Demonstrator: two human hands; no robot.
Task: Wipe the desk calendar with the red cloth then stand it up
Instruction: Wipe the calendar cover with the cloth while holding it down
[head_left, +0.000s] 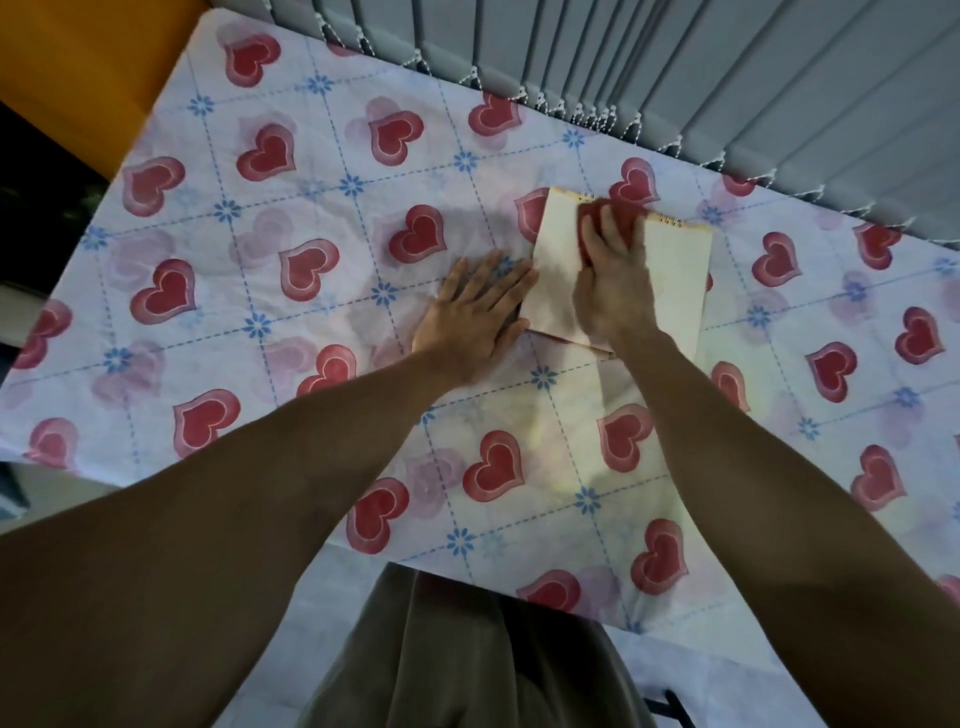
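The desk calendar lies flat on the heart-patterned tablecloth, pale cream with a wire spiral along its far edge. My right hand presses the red cloth onto the calendar near the spiral; only the cloth's far part shows beyond my fingers, and it is blurred. My left hand lies flat with fingers spread on the cloth-covered table, its fingertips touching the calendar's left edge.
Grey vertical blinds with a beaded chain run along the table's far side. An orange surface lies beyond the far left corner. My lap is at the table's near edge.
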